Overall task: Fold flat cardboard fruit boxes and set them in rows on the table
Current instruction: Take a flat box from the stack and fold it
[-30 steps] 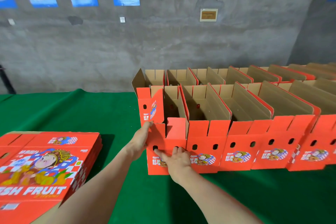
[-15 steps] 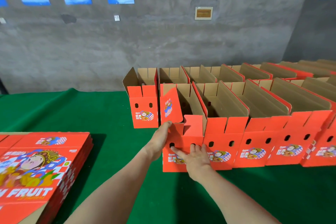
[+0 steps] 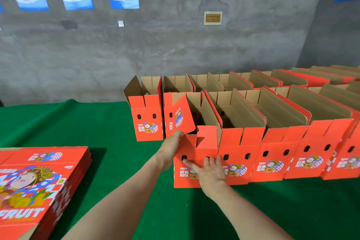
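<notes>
The folded fruit box [image 3: 196, 152] stands at the left end of the near row, long axis running away from me toward the far edge of the table [image 3: 78, 122], my left hand [image 3: 171, 149] gripping its upper left corner, my right hand [image 3: 209, 170] pressed flat-fingered on its front face.

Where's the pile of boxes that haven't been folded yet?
In the head view the pile of flat boxes lies at the lower left on the green table, left of the left hand and apart from the folded boxes.
</notes>
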